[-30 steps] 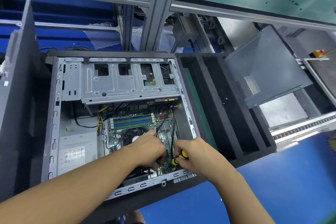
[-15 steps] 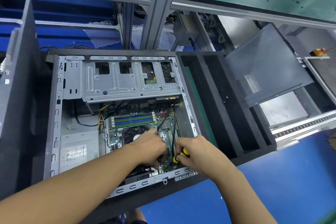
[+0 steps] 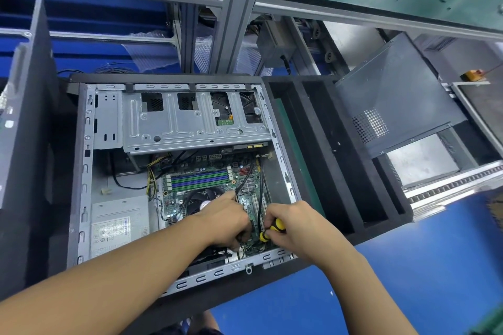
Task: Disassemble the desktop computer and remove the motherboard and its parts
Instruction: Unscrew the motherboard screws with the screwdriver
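Case [image 3: 86, 171] holds motherboard [image 3: 177, 198] and power supply [image 3: 119, 221]; right hand [image 3: 298, 226] grips screwdriver [image 3: 275, 226]; left hand [image 3: 226, 216] curled, grasp unclear.

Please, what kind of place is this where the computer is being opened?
Probably a factory disassembly or repair station: grey aluminium-profile frame posts overhead, what looks like a metal conveyor track on the right, and an open grey metal computer case beside a black foam slotted tray.

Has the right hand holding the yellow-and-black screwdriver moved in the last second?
No. The right hand still grips the yellow-and-black screwdriver at the same spot, just above the near rail of the grey metal case.
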{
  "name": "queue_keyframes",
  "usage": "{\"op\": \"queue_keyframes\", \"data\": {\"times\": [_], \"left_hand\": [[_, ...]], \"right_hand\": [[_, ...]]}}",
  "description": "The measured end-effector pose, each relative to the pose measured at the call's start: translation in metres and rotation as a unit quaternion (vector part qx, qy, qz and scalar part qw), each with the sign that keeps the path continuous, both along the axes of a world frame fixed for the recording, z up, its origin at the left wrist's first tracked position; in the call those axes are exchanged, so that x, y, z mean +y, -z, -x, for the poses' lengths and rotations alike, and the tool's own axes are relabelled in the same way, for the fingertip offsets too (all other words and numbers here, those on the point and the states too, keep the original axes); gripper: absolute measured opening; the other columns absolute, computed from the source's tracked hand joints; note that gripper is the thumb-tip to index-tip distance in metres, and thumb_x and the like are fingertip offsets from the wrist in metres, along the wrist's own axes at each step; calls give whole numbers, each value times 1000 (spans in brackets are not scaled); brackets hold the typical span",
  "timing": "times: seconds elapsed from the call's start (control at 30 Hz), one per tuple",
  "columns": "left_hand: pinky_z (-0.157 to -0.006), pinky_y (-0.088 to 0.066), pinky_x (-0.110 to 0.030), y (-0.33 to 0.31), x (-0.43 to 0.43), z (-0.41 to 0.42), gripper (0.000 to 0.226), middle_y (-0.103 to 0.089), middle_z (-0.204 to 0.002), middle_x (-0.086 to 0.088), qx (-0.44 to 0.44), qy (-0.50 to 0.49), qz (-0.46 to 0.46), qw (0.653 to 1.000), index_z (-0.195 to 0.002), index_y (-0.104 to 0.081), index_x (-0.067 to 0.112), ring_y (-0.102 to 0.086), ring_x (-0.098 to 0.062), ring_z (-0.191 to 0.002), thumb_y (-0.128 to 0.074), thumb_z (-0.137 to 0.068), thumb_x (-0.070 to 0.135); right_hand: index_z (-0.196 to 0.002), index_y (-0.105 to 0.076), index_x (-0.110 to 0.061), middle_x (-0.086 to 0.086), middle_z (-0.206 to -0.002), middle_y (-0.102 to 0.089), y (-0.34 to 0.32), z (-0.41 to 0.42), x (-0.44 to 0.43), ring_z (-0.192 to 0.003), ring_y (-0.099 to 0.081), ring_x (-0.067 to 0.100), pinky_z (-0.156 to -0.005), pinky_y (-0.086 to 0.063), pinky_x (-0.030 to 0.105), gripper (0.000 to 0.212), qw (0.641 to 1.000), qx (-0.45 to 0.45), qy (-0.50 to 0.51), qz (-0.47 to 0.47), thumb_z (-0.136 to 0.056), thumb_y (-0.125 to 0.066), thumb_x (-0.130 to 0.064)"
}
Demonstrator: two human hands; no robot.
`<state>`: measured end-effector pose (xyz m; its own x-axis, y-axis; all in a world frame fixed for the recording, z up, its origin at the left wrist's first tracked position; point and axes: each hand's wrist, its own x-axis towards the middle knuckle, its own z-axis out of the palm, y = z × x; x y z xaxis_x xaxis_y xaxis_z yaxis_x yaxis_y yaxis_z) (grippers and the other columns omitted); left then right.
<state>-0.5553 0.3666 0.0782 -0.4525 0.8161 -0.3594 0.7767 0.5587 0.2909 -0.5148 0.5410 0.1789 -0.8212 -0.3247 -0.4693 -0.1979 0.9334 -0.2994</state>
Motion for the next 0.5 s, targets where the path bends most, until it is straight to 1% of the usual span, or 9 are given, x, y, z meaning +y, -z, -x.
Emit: {"op": "queue_keyframes", "data": {"times": [0.13,0.27,0.33,0.4,0.5], "left_hand": [[-83,-23,-34,0,0,0,33,-72,-92,10,0,2,2,1000,-105,-72,31,-62,-14,-93,-74,-78,50],[-83,-22,-34,-1,0,0,33,-72,-92,11,-3,2,-2,1000,-106,-72,31,-62,-13,-92,-74,-78,49],[-83,-21,-34,-1,-1,0,32,-72,-92,11,-1,3,-2,1000,-106,-72,31,-62,-14,-92,-74,-79,48],[-83,-21,-34,-1,0,0,31,-71,-92,11,0,4,-3,1000,-105,-71,31,-62,-14,-92,-73,-79,48],[-82,-21,-35,-2,0,0,28,-71,-90,10,5,5,-2,1000,-103,-71,31,-62,-14,-92,-73,-80,47]], "right_hand": [[-96,-59,-28,1,-89,-59,2,-1,0,-79,-60,22,-68,-52,35,8,1000,1,-2,-4,-90,-64,-27],[-97,-60,-26,0,-90,-63,2,0,0,-80,-60,20,-69,-53,37,8,1000,5,-1,-3,-90,-65,-28],[-98,-61,-26,-2,-86,-62,1,-1,0,-77,-59,19,-66,-52,35,10,1000,10,2,-3,-90,-66,-30],[-97,-62,-26,-5,-80,-56,1,-2,0,-76,-57,18,-62,-49,31,13,1000,16,12,-3,-89,-68,-34],[-96,-62,-28,-6,-77,-53,1,-4,0,-79,-56,17,-59,-45,27,16,999,22,23,-3,-88,-69,-39]]}}
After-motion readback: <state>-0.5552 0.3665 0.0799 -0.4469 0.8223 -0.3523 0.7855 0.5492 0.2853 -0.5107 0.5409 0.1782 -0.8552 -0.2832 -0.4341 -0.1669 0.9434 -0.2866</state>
